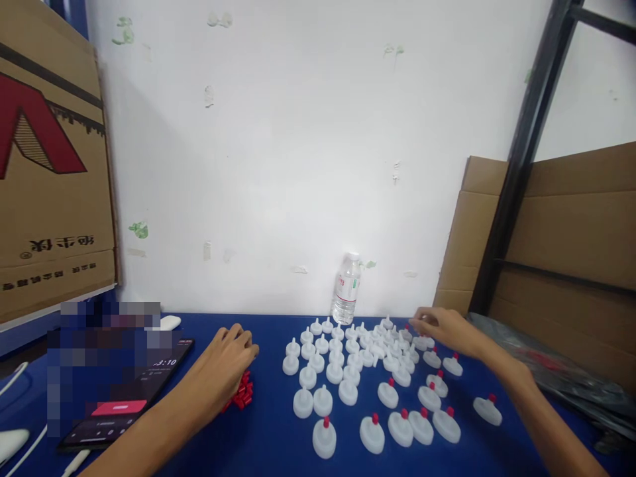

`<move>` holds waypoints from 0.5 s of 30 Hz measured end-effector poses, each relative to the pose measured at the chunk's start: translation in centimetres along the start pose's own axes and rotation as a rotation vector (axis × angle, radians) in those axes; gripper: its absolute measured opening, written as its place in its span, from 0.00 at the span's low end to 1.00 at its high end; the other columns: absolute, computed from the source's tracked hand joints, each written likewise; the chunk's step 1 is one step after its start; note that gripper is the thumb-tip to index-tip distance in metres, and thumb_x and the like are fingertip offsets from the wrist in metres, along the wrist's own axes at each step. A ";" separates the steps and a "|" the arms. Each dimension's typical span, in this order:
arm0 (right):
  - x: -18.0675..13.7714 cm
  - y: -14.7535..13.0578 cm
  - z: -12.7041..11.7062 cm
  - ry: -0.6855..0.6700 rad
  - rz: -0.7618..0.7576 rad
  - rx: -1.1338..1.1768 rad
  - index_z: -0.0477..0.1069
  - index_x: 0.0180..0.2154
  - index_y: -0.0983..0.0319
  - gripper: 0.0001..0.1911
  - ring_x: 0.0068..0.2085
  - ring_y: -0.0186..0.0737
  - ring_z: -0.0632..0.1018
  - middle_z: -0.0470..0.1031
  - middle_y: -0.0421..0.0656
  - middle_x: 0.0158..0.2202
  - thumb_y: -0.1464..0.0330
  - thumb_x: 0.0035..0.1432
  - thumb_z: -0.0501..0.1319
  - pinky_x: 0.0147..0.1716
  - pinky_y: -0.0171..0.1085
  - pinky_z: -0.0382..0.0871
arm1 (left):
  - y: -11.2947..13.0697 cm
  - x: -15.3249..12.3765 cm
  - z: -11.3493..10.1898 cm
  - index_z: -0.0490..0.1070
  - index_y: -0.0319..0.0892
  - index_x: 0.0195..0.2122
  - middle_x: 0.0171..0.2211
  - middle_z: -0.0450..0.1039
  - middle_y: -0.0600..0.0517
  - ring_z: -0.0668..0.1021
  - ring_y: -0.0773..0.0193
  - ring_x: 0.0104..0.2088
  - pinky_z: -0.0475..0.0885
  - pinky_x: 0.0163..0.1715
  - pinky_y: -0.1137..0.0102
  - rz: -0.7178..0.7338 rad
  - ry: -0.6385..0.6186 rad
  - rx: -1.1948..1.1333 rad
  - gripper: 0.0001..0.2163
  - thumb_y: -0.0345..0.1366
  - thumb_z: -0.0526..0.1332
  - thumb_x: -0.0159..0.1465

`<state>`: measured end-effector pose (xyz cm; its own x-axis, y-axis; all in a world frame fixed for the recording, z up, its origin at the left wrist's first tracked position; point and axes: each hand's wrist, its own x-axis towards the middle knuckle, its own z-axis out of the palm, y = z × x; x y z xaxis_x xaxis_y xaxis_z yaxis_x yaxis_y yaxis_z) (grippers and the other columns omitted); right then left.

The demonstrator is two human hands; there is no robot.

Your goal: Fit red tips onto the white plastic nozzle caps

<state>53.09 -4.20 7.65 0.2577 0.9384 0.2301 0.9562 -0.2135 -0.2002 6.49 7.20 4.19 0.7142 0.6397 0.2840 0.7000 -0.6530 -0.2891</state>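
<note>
My left hand (231,351) is curled, knuckles up, over a small pile of red tip caps (243,392) on the blue table. Its fingertips are hidden, so what they hold cannot be seen. At the far right side of the group, my right hand (444,328) has its fingers bent together beside a white nozzle lid with a red tip (405,334). Contact between them is unclear. Several bare white nozzle lids (335,371) stand in the middle, some heaped at the back. Several red-tipped white lids (400,427) are spread along the front and right.
A clear water bottle (346,289) stands against the wall behind the lids. To the left lie a phone (132,397) and white cables, below a large cardboard box (54,165). Grey plastic bags (546,364) and a dark metal post (517,172) are at the right.
</note>
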 end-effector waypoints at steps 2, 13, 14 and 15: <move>-0.1 -1.3 0.2 -0.079 -0.118 0.065 0.79 0.36 0.57 0.17 0.36 0.45 0.81 0.83 0.43 0.34 0.57 0.64 0.56 0.37 0.36 0.69 | -0.4 -0.1 0.0 0.79 0.43 0.38 0.40 0.78 0.44 0.74 0.50 0.43 0.63 0.41 0.60 -0.003 -0.002 0.007 0.16 0.21 0.52 0.65; -0.1 -1.8 2.2 -0.200 -0.148 0.172 0.80 0.37 0.60 0.14 0.34 0.44 0.82 0.84 0.43 0.32 0.73 0.47 0.61 0.32 0.34 0.70 | 0.2 -0.6 0.2 0.79 0.41 0.35 0.38 0.78 0.42 0.74 0.49 0.42 0.62 0.41 0.59 0.006 -0.010 0.003 0.13 0.28 0.55 0.70; -0.1 -1.8 2.2 -0.194 -0.144 0.174 0.79 0.37 0.60 0.15 0.33 0.44 0.82 0.84 0.43 0.31 0.74 0.46 0.61 0.32 0.34 0.70 | 0.2 -0.6 0.3 0.79 0.41 0.35 0.38 0.78 0.42 0.74 0.48 0.42 0.62 0.40 0.59 0.010 -0.013 0.000 0.13 0.28 0.55 0.69; -0.1 -1.8 2.1 -0.187 -0.145 0.177 0.79 0.37 0.60 0.14 0.33 0.44 0.82 0.83 0.43 0.30 0.74 0.45 0.61 0.31 0.34 0.70 | 0.2 -0.6 0.4 0.79 0.41 0.35 0.38 0.78 0.43 0.74 0.48 0.42 0.62 0.40 0.59 0.014 -0.014 -0.004 0.13 0.27 0.55 0.69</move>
<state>51.01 -3.37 5.94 0.0744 0.9930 0.0918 0.9380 -0.0384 -0.3445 6.21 6.84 3.61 0.7236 0.6364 0.2673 0.6902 -0.6634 -0.2889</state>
